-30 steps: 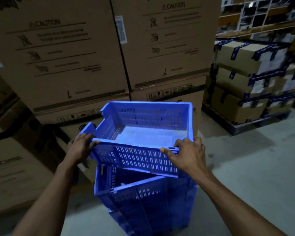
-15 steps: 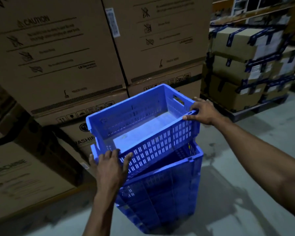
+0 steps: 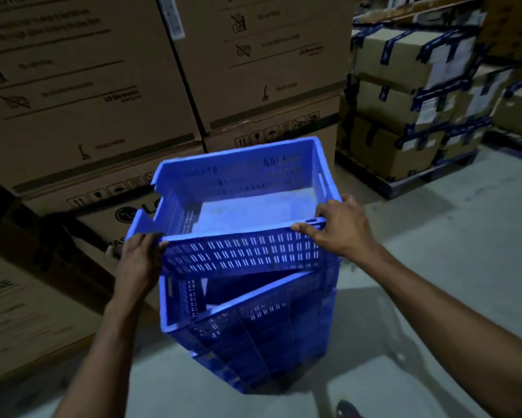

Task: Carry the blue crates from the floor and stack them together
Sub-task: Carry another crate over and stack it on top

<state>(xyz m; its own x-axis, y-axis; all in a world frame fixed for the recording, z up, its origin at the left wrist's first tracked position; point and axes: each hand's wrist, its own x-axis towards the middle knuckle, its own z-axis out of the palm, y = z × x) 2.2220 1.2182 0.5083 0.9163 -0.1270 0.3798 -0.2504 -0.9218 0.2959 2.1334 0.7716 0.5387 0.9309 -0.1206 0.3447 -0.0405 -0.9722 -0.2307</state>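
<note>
Your left hand and right hand grip the top blue crate, skewed over the crate stack; squaring and seating remain.

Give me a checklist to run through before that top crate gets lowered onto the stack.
1. Left hand grips the near left corner of the top crate: ok.
2. Right hand grips its near right rim: ok.
3. Top crate lined up with the crate below: not ok, it sits twisted against it, with the lower crate's near left corner showing.
4. Top crate empty: ok.
5. Inside of the crate below free of loose things: cannot tell, mostly hidden and dark.
6. Stack stands flat on the floor: cannot tell, its base is in shadow.
</note>
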